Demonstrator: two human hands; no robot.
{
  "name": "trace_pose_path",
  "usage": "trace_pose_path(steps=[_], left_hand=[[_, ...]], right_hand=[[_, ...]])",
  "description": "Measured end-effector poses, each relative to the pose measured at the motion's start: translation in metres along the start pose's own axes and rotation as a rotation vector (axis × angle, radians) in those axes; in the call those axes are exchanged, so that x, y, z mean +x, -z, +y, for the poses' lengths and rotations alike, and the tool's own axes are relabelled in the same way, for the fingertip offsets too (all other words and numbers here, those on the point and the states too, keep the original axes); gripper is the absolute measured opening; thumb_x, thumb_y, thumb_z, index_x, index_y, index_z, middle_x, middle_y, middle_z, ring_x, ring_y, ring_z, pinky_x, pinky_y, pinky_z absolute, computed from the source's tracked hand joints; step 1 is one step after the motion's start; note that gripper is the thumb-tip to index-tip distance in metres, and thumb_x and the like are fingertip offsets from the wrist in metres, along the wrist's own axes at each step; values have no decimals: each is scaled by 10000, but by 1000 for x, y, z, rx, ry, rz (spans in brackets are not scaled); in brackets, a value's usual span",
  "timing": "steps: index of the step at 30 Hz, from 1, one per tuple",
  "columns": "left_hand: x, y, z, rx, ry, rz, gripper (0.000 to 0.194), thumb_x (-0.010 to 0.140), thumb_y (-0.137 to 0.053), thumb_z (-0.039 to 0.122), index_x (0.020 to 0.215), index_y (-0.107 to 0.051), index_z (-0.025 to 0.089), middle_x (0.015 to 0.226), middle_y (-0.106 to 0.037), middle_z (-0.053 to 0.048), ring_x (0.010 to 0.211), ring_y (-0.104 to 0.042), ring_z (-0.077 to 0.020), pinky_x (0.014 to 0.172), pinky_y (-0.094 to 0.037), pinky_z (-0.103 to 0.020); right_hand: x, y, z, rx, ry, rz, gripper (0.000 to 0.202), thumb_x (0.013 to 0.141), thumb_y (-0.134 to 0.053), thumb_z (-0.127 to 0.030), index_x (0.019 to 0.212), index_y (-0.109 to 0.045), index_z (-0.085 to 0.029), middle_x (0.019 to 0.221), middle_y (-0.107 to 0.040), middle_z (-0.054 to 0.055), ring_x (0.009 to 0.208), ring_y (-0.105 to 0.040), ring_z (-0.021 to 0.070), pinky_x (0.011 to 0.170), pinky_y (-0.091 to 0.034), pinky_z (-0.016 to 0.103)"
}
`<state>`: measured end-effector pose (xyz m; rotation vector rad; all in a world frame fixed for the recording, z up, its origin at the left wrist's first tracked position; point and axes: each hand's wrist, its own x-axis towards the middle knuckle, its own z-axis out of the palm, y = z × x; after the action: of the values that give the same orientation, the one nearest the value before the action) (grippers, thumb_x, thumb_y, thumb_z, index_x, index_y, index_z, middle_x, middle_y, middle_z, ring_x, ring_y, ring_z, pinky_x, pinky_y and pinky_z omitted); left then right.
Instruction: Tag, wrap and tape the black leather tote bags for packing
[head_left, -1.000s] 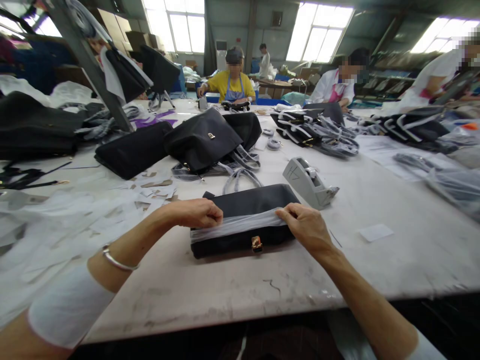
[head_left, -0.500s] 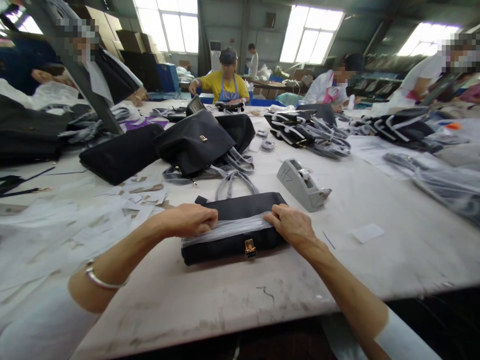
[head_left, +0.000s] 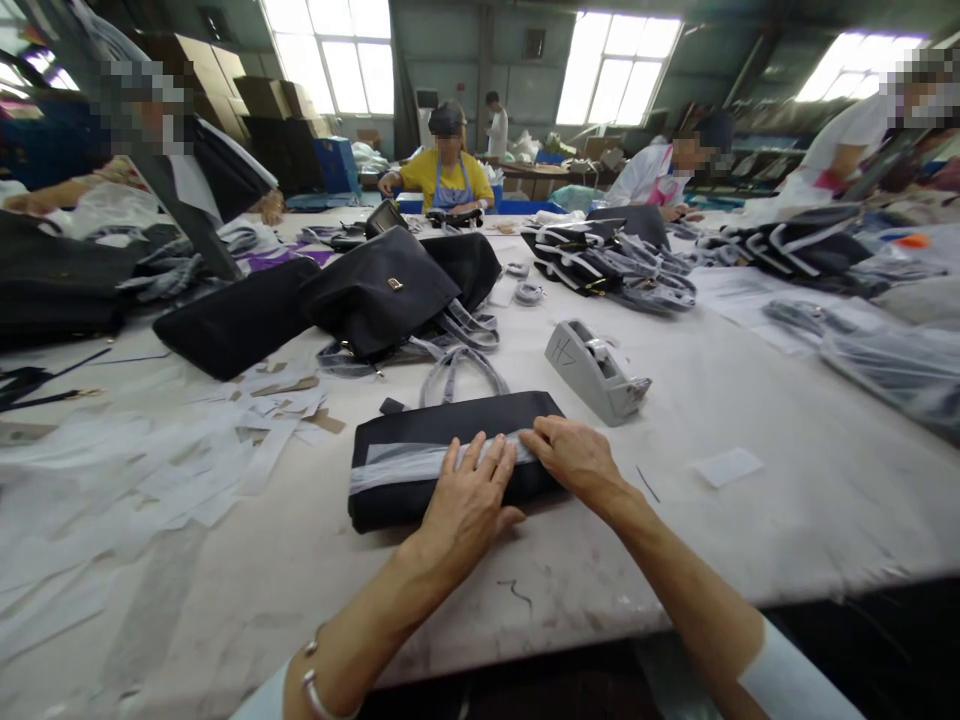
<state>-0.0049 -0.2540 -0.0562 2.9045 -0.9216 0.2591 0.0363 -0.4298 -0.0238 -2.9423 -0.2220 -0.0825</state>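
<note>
A black bag (head_left: 390, 430) lies flat on the white table, with a translucent white wrapping strip (head_left: 397, 466) running across its upper face. My left hand (head_left: 472, 490) rests spread on the strip and the bag's middle, fingers apart, and covers the spot where the gold clasp was. At the bag's right end my right hand (head_left: 574, 452) pinches the strip's end between closed fingers. A wrapped handle loop (head_left: 463, 376) stands behind the bag. To the right of it sits a grey tape dispenser (head_left: 598, 372).
Paper scraps (head_left: 187, 450) cover the table's left. Black bags (head_left: 382, 290) and wrapped straps lie behind, with a bag pile (head_left: 600, 260) farther right. A slanted metal post (head_left: 172, 190) rises at left. Several people work around the table.
My left hand has let go of the strip's left part and moved right, now flat over the bag's middle. The right hand stays at the right end. The view has shifted slightly.
</note>
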Motion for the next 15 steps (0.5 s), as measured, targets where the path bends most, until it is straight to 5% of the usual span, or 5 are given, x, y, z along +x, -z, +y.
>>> trace_pose_path(steps=[5, 8, 11, 13, 15], left_hand=[[-6, -4, 2, 22, 32, 38, 729, 852, -614, 537, 1467, -381, 222, 1494, -407, -158, 1380, -362, -372, 1100, -312, -634], [-6, -5, 2, 5, 29, 41, 741, 849, -615, 545, 1470, -373, 220, 1502, -401, -141, 1386, -354, -367, 1105, -308, -634], [-6, -7, 3, 2, 27, 35, 749, 838, -635, 536, 1468, -377, 223, 1508, -393, -134, 1392, -340, -375, 1107, -298, -643], [-6, -7, 3, 11, 29, 36, 752, 829, -645, 536, 1465, -383, 231, 1505, -398, -135, 1393, -339, -379, 1107, -295, -645], [-6, -7, 3, 19, 32, 37, 766, 821, -652, 542, 1468, -379, 237, 1503, -400, -136, 1391, -342, -381, 1106, -296, -645]], right_hand=[[7, 8, 33, 91, -187, 42, 345, 896, -576, -363, 585, -545, -216, 595, -573, -3, 593, -517, 166, 547, -254, 287], [-2, 17, 44, 242, -269, 260, 371, 879, -582, -443, 588, -528, -219, 578, -540, -6, 557, -486, 166, 550, -308, 287], [-17, 17, 26, 323, 50, 434, 293, 918, -554, -412, 699, -578, -218, 717, -607, 27, 699, -551, 188, 701, -396, 298], [-20, 12, 10, 232, 281, 365, 189, 936, -540, -302, 793, -630, -217, 829, -645, 48, 848, -570, 209, 836, -382, 324], [-17, 6, 7, 104, 326, 299, 148, 920, -534, -214, 847, -663, -221, 880, -661, 52, 920, -564, 226, 884, -354, 352]])
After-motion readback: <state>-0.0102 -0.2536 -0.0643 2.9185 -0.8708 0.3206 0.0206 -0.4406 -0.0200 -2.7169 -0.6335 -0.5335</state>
